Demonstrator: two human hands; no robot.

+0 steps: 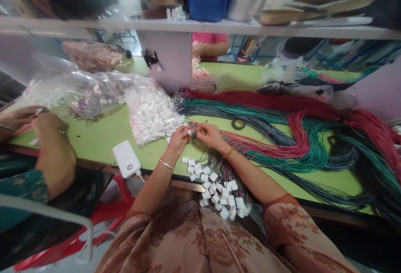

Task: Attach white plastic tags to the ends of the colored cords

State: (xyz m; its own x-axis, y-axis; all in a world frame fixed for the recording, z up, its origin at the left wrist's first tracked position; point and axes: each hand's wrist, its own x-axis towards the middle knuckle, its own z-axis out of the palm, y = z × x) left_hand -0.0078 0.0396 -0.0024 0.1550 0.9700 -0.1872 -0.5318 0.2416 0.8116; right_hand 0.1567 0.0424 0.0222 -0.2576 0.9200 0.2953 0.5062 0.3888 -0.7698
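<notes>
My left hand (179, 140) pinches a small white plastic connector housing (189, 132) over the green table. Close beside it, my right hand (210, 136) is closed in a pinch on a thin wire, whose tip is too small to make out at the housing. A bundle of red wires (263, 142) runs off to the right from under my right hand. Below both hands, several white connectors with wires attached (224, 193) hang in a cluster over the table edge. A clear bag of loose white housings (153, 110) lies open just left of my hands.
Long green wires (316, 149), dark wires (282, 135) and red wires (266, 101) cover the right side. A tape roll (238, 124) lies behind my right forearm. A white power bank (127, 159) with a cable sits left. A co-worker's hands (44, 122) work at far left.
</notes>
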